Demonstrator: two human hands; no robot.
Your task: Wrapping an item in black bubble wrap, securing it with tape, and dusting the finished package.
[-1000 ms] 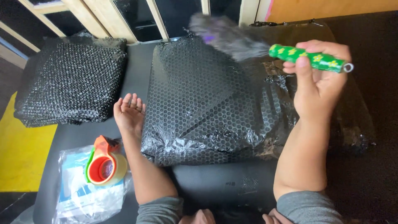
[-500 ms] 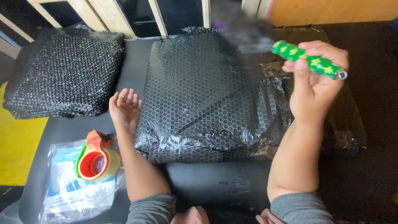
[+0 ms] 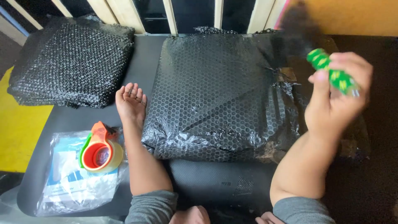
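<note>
Clearly, the right hand (image 3: 336,99) pinches the green flower-printed handle (image 3: 331,72) of a duster, whose blurred dark feather head (image 3: 296,25) sits above the far right corner of the bubble-wrapped parcel (image 3: 219,95). The left hand (image 3: 131,101) lies spread, palm up, against the parcel's left edge. A hard flick could let the handle slip from that light pinch, or catch the loose torn wrap at the right. A black table (image 3: 215,182) carries a second wrapped bundle (image 3: 70,62) far left and a tape dispenser (image 3: 99,149) on a clear bag (image 3: 70,182) near left; beyond are wooden slats (image 3: 170,16), with yellow floor (image 3: 16,137) at left.
</note>
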